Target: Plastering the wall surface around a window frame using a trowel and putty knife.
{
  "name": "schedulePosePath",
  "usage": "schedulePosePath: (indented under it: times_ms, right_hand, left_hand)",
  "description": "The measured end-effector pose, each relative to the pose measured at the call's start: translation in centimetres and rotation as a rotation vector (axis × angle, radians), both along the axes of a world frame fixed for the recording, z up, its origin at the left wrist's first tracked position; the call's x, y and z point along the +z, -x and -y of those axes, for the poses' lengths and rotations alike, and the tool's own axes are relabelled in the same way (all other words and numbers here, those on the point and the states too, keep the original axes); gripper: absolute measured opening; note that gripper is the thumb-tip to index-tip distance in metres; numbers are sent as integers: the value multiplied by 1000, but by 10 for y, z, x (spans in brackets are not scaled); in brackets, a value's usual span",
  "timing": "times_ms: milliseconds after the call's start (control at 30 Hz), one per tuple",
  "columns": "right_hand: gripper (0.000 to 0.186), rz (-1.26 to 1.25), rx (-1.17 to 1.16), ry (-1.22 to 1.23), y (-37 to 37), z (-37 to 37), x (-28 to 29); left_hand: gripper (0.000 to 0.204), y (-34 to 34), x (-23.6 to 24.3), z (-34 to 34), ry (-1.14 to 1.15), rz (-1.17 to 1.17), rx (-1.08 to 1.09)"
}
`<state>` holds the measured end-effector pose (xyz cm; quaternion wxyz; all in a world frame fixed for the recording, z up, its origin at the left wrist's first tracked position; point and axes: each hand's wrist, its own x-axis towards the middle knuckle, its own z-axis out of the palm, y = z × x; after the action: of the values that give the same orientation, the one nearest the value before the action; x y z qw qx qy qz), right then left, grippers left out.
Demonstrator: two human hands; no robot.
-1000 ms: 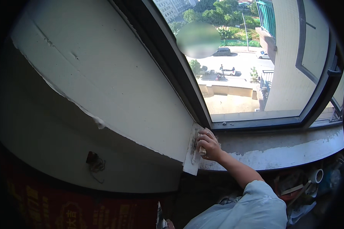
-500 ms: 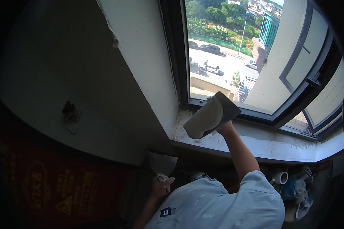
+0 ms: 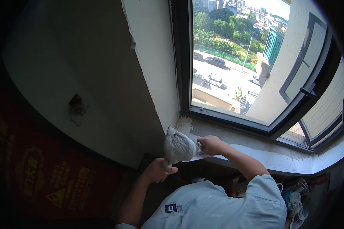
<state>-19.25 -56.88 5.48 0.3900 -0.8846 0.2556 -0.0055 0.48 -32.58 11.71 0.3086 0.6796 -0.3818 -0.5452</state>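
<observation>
In front of the window sill my two hands are close together. My left hand [image 3: 159,170] is wrapped round the handle of a putty knife, its thumb stretched out to the right. A thick mound of off-white putty [image 3: 179,147] covers that knife, so its blade is mostly hidden. From the right, my right hand [image 3: 211,145] grips a second putty knife [image 3: 198,149] by its handle. Its blade reaches to the putty's right side and is largely hidden there. Whether the two blades touch, I cannot tell.
The window sill [image 3: 248,155] has patchy white and bare grey areas. A dark-framed window [image 3: 233,118] has an open sash at the right. Wires hang from a wall box [image 3: 77,105] at left. Red printed sheeting [image 3: 38,179] lies lower left; bags and clutter [image 3: 295,200] lie lower right.
My right hand has come down from the window toward the left hand, and my left hand has risen. The putty mound now sits over the left knife. The view has shifted slightly.
</observation>
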Motion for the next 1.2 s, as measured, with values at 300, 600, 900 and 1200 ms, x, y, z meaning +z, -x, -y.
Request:
schedulePosePath:
  times_ms: [300, 600, 900, 1200]
  right_hand:
    - [22, 7, -325, -562, 43, 76, -47]
    - [25, 69, 334, 373, -34, 61, -84]
    - [25, 223, 503, 702, -120, 78, -154]
    - [37, -16, 491, 690, -147, 77, -160]
  left_hand:
    - [20, 26, -75, -61, 14, -190, 262]
    - [22, 31, -127, -136, -6, -411, 774]
    - [20, 45, -121, -146, 55, -424, 984]
    - [18, 48, -115, -145, -4, -331, 1072]
